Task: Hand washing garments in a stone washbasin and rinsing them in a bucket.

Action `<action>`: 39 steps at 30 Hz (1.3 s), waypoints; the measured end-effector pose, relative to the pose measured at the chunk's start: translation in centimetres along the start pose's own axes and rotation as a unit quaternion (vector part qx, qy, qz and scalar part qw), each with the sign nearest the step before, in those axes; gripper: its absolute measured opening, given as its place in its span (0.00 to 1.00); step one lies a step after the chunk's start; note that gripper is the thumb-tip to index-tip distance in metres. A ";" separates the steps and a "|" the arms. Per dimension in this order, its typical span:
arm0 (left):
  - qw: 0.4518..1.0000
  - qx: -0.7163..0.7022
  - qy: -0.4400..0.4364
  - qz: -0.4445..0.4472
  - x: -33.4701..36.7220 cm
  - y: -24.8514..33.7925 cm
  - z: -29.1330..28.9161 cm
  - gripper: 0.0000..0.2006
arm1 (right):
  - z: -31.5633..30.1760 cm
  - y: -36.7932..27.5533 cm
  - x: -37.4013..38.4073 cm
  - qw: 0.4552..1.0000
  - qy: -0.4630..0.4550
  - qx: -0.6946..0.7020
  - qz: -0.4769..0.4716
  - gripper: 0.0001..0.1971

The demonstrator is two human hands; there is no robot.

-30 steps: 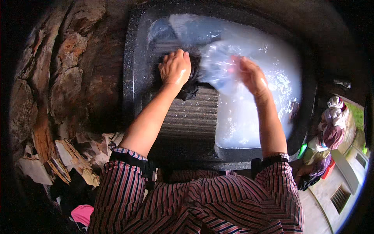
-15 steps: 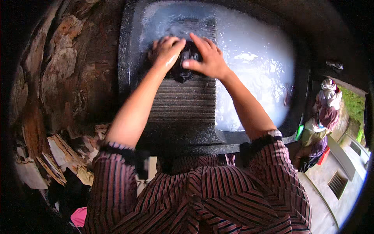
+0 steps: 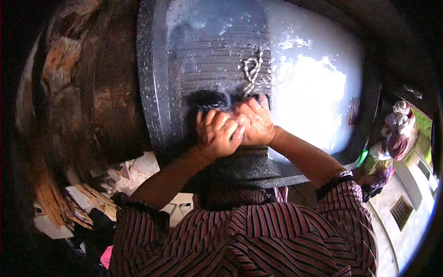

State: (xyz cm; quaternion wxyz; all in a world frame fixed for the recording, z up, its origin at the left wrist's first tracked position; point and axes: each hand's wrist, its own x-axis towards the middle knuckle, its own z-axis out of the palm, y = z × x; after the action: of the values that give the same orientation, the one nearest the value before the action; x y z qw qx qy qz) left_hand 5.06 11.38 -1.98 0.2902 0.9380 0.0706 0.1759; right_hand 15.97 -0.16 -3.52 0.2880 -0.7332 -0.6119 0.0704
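Note:
A wet black cloth [image 3: 206,99] lies bunched on the ridged washboard [image 3: 203,69] of a dark speckled wash sink [image 3: 148,87]. My left hand [image 3: 217,133] is closed on its near edge, knuckles up. Pressed close beside it, my right hand [image 3: 254,121] also grips the cloth, most of which is hidden under my fingers. A pale twisted cord [image 3: 251,71] trails away from my right hand over the ridges. Thin water covers the far part of the board.
Cloudy, shining water [image 3: 309,101] fills the basin on the right. Beyond the sink's right edge hangs or lies a heap of laundry [image 3: 396,134], with a green object [image 3: 362,158] near it. Rough wood [image 3: 64,69] stands at the left, and broken boards [image 3: 92,198] lie below.
Both hands have drawn nearer to me along the washboard and closed together on the black cloth. The pale cord has come into sight on the wet ridges.

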 end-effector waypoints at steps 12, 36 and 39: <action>0.977 -0.200 -0.055 -0.042 4.2 -3.5 -0.3 0.08 | -1.0 2.7 4.2 0.995 -0.007 0.087 -0.036 0.27; 0.946 -0.262 -0.097 -0.162 11.8 11.2 -3.3 0.18 | -8.3 5.2 -11.5 0.948 0.045 0.095 0.302 0.08; 0.875 -0.429 -0.094 -0.205 16.2 14.0 -1.6 0.32 | -10.8 6.0 -17.0 0.928 0.102 0.144 0.329 0.09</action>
State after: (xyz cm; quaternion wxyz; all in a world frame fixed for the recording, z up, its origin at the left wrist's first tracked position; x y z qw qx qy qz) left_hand 19.96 4.48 11.89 0.6989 0.6980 0.1515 0.0363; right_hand 21.92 -20.22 -1.95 0.4123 -0.8471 -0.2868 0.1736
